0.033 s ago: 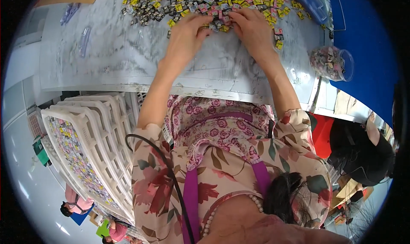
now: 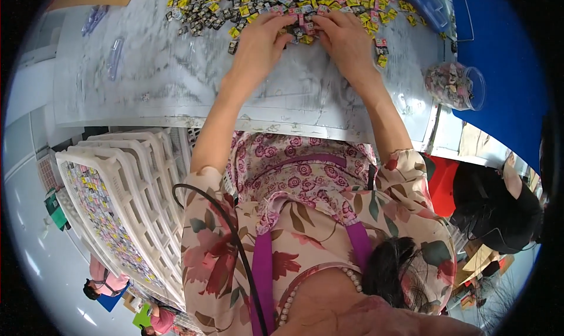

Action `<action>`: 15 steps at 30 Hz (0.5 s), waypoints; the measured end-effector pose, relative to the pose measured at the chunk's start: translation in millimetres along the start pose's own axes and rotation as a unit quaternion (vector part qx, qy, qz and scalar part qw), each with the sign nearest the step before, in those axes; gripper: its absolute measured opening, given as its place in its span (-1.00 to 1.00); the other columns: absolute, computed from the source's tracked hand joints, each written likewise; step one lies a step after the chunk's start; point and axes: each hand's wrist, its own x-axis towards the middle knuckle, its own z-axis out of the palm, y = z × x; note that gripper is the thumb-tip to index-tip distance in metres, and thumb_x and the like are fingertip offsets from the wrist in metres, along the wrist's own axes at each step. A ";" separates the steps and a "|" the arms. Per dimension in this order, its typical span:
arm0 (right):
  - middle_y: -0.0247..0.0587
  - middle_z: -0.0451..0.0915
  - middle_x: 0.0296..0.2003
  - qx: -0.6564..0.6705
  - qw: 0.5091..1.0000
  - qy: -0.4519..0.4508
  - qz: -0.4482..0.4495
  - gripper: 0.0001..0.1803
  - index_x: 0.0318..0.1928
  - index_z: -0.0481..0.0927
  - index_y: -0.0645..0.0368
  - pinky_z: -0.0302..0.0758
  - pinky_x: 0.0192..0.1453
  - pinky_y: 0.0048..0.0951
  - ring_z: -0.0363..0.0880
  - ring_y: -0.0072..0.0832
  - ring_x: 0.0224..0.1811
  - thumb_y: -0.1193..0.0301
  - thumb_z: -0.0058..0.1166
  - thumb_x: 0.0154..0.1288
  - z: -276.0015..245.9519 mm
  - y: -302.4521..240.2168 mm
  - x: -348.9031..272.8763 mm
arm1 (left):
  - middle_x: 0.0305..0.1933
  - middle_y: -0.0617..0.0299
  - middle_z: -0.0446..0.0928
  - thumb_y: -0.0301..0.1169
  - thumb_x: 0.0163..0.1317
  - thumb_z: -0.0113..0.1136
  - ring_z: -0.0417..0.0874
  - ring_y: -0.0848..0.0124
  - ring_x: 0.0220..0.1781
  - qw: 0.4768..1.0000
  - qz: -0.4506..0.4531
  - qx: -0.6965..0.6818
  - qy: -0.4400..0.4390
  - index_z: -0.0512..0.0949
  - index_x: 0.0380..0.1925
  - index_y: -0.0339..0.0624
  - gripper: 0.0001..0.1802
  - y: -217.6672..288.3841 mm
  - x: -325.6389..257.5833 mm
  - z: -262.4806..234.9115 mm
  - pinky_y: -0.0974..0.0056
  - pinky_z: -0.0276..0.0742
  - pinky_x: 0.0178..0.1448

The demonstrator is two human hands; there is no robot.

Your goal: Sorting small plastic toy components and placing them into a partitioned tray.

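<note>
Your left hand (image 2: pixel 260 42) and right hand (image 2: pixel 343 37) meet at the near edge of a heap of small packets (image 2: pixel 276 1) spread across the far side of the bench (image 2: pixel 176 83), fingers curled down into the pieces. Whether either hand actually pinches a packet cannot be told, since the fingertips are buried and the packets too small. A clear jar (image 2: pixel 455 86) of packets stands at right; stacked white crates (image 2: pixel 117 201) sit lower left.

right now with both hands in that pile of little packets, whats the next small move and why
Probably draw a few packets back onto the bare table surface. Both the left hand and right hand rest fingertips on the near edge of the small coloured packets, which lie jumbled and overlapping.
</note>
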 end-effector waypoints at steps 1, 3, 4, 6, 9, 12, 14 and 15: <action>-0.27 0.62 -0.14 0.015 1.000 0.008 0.011 -0.71 -0.02 0.68 0.02 0.57 -0.04 -0.24 0.59 -0.22 -0.06 0.46 0.22 0.22 2.8 -2.4 1.0 | -0.17 -0.01 0.62 -0.53 0.11 0.32 0.64 -0.01 -0.12 1.000 0.022 0.018 0.007 0.67 -0.12 -0.22 -0.71 -7.5 5.0 9.5 0.08 0.58 0.00; -0.26 0.62 -0.17 0.026 0.999 0.014 0.026 -0.71 -0.02 0.68 0.03 0.57 -0.07 -0.24 0.60 -0.21 -0.09 0.47 0.22 0.22 1.3 -3.3 -0.5 | -0.17 -0.01 0.62 -0.56 0.11 0.30 0.64 -0.02 -0.13 0.998 0.045 0.031 0.010 0.68 -0.12 -0.22 -0.72 -13.4 12.5 16.5 0.07 0.58 -0.01; -0.25 0.62 -0.19 0.047 0.998 0.027 0.031 -0.71 -0.02 0.67 0.05 0.57 -0.10 -0.23 0.61 -0.20 -0.13 0.45 0.22 0.23 -1.6 -3.7 -0.9 | -0.18 -0.01 0.62 -0.59 0.10 0.27 0.64 -0.02 -0.14 0.999 0.034 0.027 0.004 0.68 -0.13 -0.22 -0.72 -16.9 14.2 18.2 0.07 0.59 -0.01; -0.24 0.62 -0.21 0.067 0.996 0.039 0.041 -0.72 -0.02 0.67 0.07 0.56 -0.14 -0.22 0.61 -0.19 -0.16 0.44 0.22 0.23 -4.7 -7.5 -7.3 | -0.18 -0.02 0.62 -0.62 0.09 0.25 0.64 -0.02 -0.15 1.000 0.022 0.021 -0.007 0.68 -0.15 -0.22 -0.71 -23.2 15.4 21.0 0.07 0.59 -0.02; -0.22 0.61 -0.26 0.132 0.988 0.002 0.074 -0.72 -0.02 0.65 0.07 0.54 -0.20 -0.21 0.62 -0.18 -0.22 0.39 0.22 0.24 -2.9 -17.8 -17.5 | -0.21 -0.02 0.62 -0.64 0.07 0.23 0.65 -0.03 -0.18 0.996 0.063 0.036 0.047 0.68 -0.18 -0.24 -0.73 -30.0 14.5 20.7 0.09 0.61 -0.03; -0.21 0.60 -0.28 0.103 0.990 -0.032 0.091 -0.75 -0.06 0.66 0.08 0.54 -0.22 -0.19 0.62 -0.19 -0.25 0.36 0.22 0.24 5.0 -30.2 -20.6 | -0.20 -0.02 0.64 -0.64 0.07 0.22 0.67 -0.01 -0.19 0.997 0.042 0.055 0.033 0.68 -0.21 -0.23 -0.74 -29.7 13.3 18.9 0.11 0.62 -0.07; -0.23 0.60 -0.29 0.029 0.995 -0.038 0.091 -0.78 -0.11 0.66 0.06 0.55 -0.23 -0.19 0.63 -0.19 -0.26 0.34 0.24 0.23 10.6 -32.9 -19.9 | -0.24 0.06 0.65 -0.63 0.07 0.23 0.71 0.16 -0.24 0.996 -0.012 -0.013 0.089 0.70 -0.17 -0.21 -0.72 -25.2 7.9 16.5 0.21 0.63 -0.14; -0.23 0.60 -0.29 0.029 0.994 -0.039 0.093 -0.78 -0.11 0.66 0.06 0.55 -0.23 -0.19 0.63 -0.19 -0.26 0.34 0.24 0.23 11.5 -32.4 -20.4 | -0.24 0.06 0.65 -0.63 0.07 0.23 0.71 0.16 -0.24 0.996 -0.013 -0.014 0.087 0.70 -0.17 -0.21 -0.72 -22.8 4.3 13.0 0.21 0.63 -0.14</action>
